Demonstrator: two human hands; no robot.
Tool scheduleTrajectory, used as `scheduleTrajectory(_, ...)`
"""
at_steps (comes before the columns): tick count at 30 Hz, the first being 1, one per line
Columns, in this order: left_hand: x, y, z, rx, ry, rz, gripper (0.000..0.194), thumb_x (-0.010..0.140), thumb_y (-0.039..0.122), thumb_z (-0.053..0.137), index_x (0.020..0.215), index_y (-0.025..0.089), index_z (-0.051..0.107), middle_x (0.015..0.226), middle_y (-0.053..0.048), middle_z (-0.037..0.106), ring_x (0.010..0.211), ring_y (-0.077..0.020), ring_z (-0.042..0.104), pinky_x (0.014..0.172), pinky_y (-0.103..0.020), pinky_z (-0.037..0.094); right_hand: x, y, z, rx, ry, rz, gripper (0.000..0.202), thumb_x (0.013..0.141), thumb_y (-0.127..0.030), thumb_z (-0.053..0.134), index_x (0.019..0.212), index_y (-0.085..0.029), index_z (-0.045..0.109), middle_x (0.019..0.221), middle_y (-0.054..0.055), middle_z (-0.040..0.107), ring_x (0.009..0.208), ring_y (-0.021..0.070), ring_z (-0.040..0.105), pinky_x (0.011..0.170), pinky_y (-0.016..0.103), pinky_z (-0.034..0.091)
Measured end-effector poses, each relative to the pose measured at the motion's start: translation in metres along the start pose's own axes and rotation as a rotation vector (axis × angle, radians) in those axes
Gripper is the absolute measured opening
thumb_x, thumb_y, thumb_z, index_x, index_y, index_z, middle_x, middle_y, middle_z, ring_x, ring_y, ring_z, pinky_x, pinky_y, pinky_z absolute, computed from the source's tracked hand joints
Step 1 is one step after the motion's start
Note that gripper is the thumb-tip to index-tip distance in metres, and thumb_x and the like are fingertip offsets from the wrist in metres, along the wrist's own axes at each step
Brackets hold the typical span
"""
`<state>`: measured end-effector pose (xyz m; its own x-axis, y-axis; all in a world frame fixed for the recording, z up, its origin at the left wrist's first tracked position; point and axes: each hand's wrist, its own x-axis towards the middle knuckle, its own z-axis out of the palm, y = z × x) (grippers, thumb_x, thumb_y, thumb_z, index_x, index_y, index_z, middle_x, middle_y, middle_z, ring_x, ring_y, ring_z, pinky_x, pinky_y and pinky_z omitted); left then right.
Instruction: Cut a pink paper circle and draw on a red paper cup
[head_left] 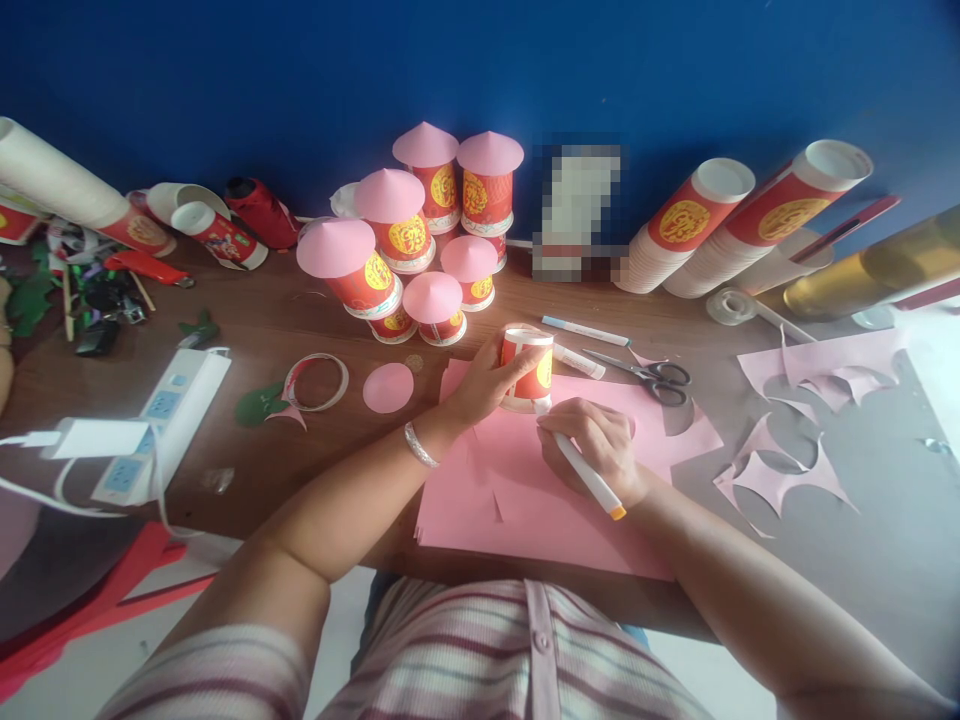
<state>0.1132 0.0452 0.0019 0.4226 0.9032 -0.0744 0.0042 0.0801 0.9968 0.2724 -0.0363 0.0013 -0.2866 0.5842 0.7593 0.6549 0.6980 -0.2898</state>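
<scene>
My left hand (491, 375) is wrapped round a red and white paper cup (534, 375) with a yellow emblem. The cup is over a stack of pink paper sheets (525, 490). In my right hand (592, 440) is a white marker (589, 475) with an orange end, its tip side close to the cup's lower rim. Whether the tip touches the cup cannot be made out. Beyond the cup lie a blue-and-white pen (586, 331), a white marker or cap piece (580, 361) and open black scissors (649, 375).
Several red cups with pink paper cones (386, 195) stand at the back. Two leaning cup stacks (682, 222) are back right, near a tape roll (731, 306). Pink scraps (780, 475) lie right. A pink disc (388, 387), tape ring (316, 382) and power strip (165, 420) lie left.
</scene>
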Motion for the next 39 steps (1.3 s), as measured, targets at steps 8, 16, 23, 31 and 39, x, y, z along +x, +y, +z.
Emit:
scheduleTrajectory(8,0.0006,-0.0009,0.0001,0.002,0.006,0.019,0.035,0.095,0.052,0.061,0.114,0.023,0.062,0.112,-0.006,0.067,0.112,-0.0241,0.063,0.1,-0.04,0.052,0.0,0.0004,0.0006,-0.008,0.0,0.005,0.019,0.089,-0.006,0.06,0.098,-0.022,0.055,0.074,-0.001,0.063,0.059,0.0114,0.061,0.054,0.023,0.051)
scheduleTrajectory(16,0.0009,-0.001,-0.0008,0.014,-0.014,0.024,0.033,0.095,0.05,0.06,0.115,0.023,0.061,0.114,-0.007,0.068,0.114,-0.0237,0.063,0.103,-0.04,0.051,0.0021,0.0001,-0.0001,-0.031,0.004,-0.002,0.02,0.088,-0.006,0.06,0.099,-0.022,0.054,0.073,-0.002,0.064,0.058,0.011,0.061,0.053,0.022,0.051)
scheduleTrajectory(23,-0.0001,-0.0018,-0.0012,0.007,-0.014,-0.01,0.033,0.095,0.051,0.06,0.113,0.023,0.061,0.115,-0.006,0.067,0.116,-0.0234,0.063,0.102,-0.04,0.053,0.0003,0.0011,0.0009,-0.027,0.012,0.003,0.021,0.086,-0.006,0.062,0.099,-0.022,0.056,0.073,-0.001,0.066,0.057,0.0115,0.062,0.054,0.022,0.052)
scheduleTrajectory(31,0.0004,-0.0016,-0.0005,-0.009,-0.015,0.0,0.032,0.095,0.05,0.061,0.114,0.024,0.062,0.112,-0.006,0.067,0.112,-0.0231,0.064,0.102,-0.041,0.053,-0.0002,0.001,0.0008,-0.032,0.004,0.007,0.022,0.086,-0.005,0.062,0.099,-0.022,0.056,0.074,-0.002,0.066,0.057,0.0116,0.061,0.054,0.022,0.05)
scheduleTrajectory(39,-0.0001,0.0006,0.0,-0.01,-0.028,-0.02,0.035,0.095,0.051,0.061,0.114,0.022,0.061,0.112,-0.007,0.068,0.113,-0.024,0.064,0.101,-0.041,0.053,-0.0015,0.002,0.0015,-0.024,0.001,0.007,0.023,0.085,-0.005,0.062,0.1,-0.022,0.057,0.075,-0.001,0.067,0.059,0.012,0.063,0.056,0.023,0.052)
